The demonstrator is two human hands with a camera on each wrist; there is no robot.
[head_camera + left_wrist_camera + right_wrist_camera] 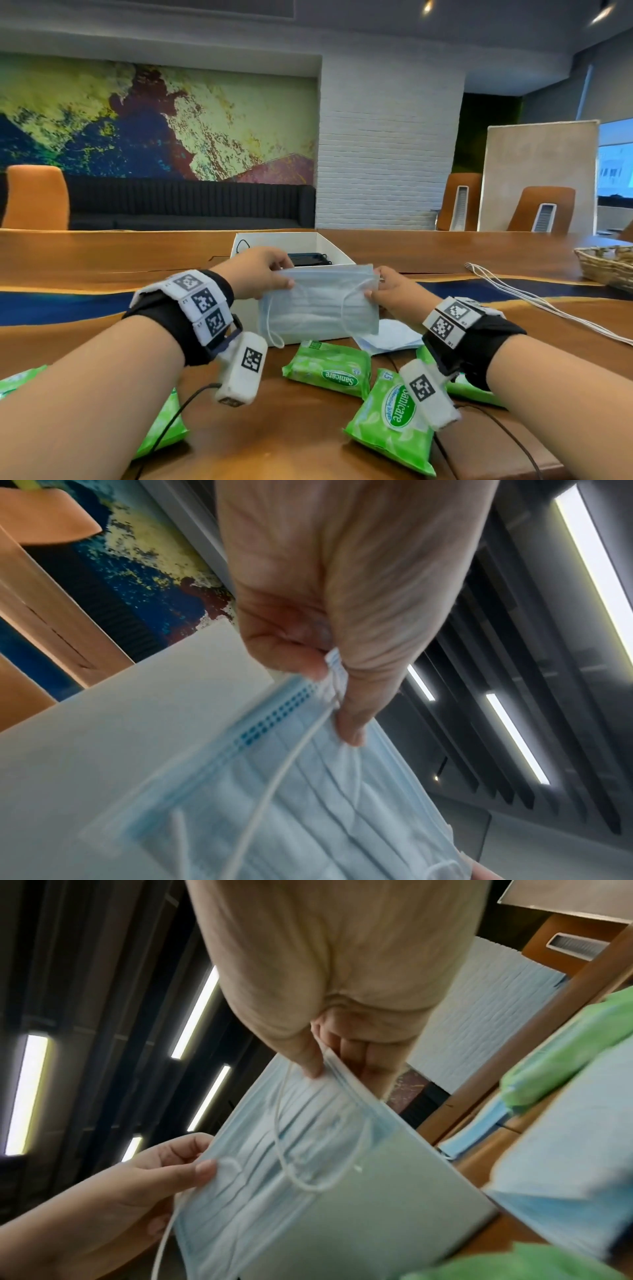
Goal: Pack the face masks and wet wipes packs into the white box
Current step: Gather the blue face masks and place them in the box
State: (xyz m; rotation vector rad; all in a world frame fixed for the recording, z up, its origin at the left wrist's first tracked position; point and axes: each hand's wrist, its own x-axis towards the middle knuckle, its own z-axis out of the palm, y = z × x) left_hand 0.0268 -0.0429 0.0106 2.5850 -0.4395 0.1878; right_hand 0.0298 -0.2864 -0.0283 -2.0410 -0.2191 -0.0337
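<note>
Face masks [318,301], blue stack: held above counter [445,250] before white box [329,245], left hand [260,272] and right hand [388,291] fingers pinching opposite ends; green wet wipes packs [329,368] on counter nearby

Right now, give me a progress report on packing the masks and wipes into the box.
Done: little; the white box already holds something dark, which I cannot identify. In hand: a stack of blue face masks, pinched at the top corners by the left hand and the right hand, held up in front of the box. Left: the green wet wipes packs still lie on the table, plus more masks beside the box.
</note>
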